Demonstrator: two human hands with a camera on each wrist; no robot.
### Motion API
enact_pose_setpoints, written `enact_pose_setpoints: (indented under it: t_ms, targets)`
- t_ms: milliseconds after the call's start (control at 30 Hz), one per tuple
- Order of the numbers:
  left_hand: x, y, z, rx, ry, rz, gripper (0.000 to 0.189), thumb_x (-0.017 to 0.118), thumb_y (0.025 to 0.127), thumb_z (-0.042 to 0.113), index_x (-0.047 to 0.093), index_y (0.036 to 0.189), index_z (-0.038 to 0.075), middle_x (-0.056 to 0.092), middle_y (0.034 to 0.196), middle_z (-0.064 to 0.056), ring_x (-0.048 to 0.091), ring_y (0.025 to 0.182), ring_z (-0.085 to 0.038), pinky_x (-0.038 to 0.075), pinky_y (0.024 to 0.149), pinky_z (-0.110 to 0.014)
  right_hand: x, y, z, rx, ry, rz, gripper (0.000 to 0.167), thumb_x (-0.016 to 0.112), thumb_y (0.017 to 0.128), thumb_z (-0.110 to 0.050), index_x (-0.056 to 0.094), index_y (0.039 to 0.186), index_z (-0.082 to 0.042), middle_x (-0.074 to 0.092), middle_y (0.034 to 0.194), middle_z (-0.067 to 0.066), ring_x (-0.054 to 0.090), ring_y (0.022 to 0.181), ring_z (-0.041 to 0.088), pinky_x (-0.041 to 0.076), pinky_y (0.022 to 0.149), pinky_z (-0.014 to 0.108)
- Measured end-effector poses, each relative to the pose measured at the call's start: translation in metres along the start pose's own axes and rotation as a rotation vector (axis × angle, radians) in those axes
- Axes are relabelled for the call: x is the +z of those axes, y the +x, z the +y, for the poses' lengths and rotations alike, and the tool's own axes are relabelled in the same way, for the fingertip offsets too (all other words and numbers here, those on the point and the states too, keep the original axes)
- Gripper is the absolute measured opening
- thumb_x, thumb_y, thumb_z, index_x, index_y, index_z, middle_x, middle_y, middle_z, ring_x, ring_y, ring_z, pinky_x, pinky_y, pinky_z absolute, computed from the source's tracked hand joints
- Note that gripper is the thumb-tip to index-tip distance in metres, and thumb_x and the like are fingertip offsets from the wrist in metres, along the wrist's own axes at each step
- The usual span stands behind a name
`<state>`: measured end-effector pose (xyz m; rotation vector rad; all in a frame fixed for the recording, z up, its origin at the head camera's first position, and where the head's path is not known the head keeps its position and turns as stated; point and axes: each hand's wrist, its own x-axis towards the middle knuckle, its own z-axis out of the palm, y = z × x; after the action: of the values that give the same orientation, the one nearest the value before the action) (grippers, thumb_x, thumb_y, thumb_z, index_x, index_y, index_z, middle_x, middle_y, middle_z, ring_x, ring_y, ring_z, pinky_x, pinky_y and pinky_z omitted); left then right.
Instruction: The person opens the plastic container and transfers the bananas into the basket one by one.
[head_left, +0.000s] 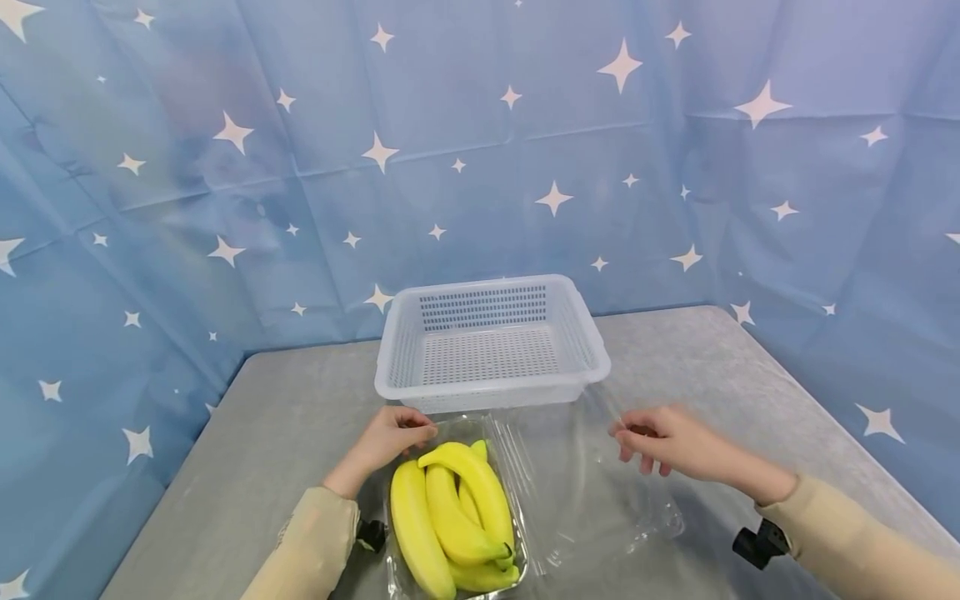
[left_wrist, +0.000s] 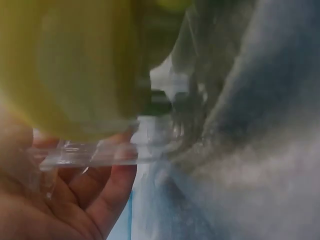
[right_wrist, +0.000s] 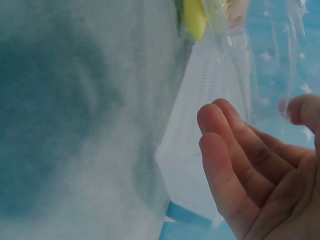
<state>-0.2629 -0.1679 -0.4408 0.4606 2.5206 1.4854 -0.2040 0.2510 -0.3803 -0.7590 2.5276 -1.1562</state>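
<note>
Several yellow bananas (head_left: 412, 525) lie in a clear plastic tray (head_left: 522, 567), close to me. My left hand (head_left: 393, 437) grips the tray's far left corner; in the left wrist view its fingers (left_wrist: 117, 192) curl behind the shiny rim beside a blurred banana (left_wrist: 70, 65). Clear plastic film (head_left: 570, 492) spreads from the tray to the right. At its far right edge my right hand (head_left: 671, 442) pinches the film, slightly blurred. The right wrist view shows the thumb at a hanging strand of film (right_wrist: 295, 30), with the other fingers (right_wrist: 220, 165) loosely bent.
A white perforated plastic basket (head_left: 491, 392) stands behind the tray, with nothing in it. Both stand on a grey cloth-covered table (head_left: 300, 392). A blue star-patterned curtain (head_left: 480, 208) closes off the back and sides. Dark wrist cameras (head_left: 759, 543) sit below both hands.
</note>
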Motion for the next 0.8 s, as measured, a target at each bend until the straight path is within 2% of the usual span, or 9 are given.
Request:
enact_pose_setpoints:
  t_ms: [133,300,500,700,800]
  targets:
    - [0.001,0.007,-0.008,-0.005,-0.002,0.011,0.019,0.070,0.090,0.021,0.073,0.091,0.003,0.064,0.073,-0.007,0.057,0.063,-0.024,0.048,0.053,-0.034,0.006,-0.004,0.008,-0.023,0.001,0.002,0.023,0.053,0.100,-0.015,0.065,0.111,0.001,0.068,0.081,0.001,0.061,0.060,0.013,0.051,0.047,0.031]
    - [0.003,0.012,-0.006,-0.012,-0.005,0.017,0.019,0.071,0.089,0.023,0.073,0.088,0.004,0.063,0.072,-0.005,0.057,0.062,-0.022,0.048,0.054,-0.033,0.013,-0.008,0.015,-0.023,-0.014,0.010,0.023,0.054,0.097,-0.010,0.065,0.110,0.005,0.068,0.080,0.001,0.060,0.058,0.010,0.050,0.044,0.029]
    - [0.004,0.016,-0.007,-0.043,-0.008,0.038,0.018,0.072,0.088,0.023,0.072,0.088,0.005,0.062,0.072,-0.005,0.055,0.062,-0.020,0.047,0.055,-0.032,0.019,-0.008,0.024,-0.012,-0.007,-0.003,0.020,0.056,0.096,-0.012,0.068,0.107,0.000,0.066,0.078,-0.002,0.060,0.057,0.010,0.049,0.043,0.028]
    - [0.004,0.017,-0.011,-0.018,0.001,0.039,0.020,0.073,0.088,0.024,0.072,0.088,0.005,0.062,0.072,-0.006,0.053,0.060,-0.019,0.047,0.056,-0.032,0.024,-0.007,0.033,0.021,0.017,-0.036,0.016,0.056,0.099,-0.019,0.068,0.098,-0.008,0.064,0.074,-0.004,0.060,0.056,0.012,0.049,0.042,0.029]
    - [0.002,0.014,-0.013,-0.016,0.016,0.059,0.021,0.072,0.088,0.026,0.071,0.092,0.005,0.065,0.077,-0.006,0.056,0.063,-0.020,0.049,0.057,-0.032,0.026,-0.006,0.038,0.034,0.019,-0.047,0.017,0.056,0.099,-0.021,0.068,0.095,-0.009,0.064,0.074,-0.004,0.061,0.056,0.013,0.049,0.042,0.030]
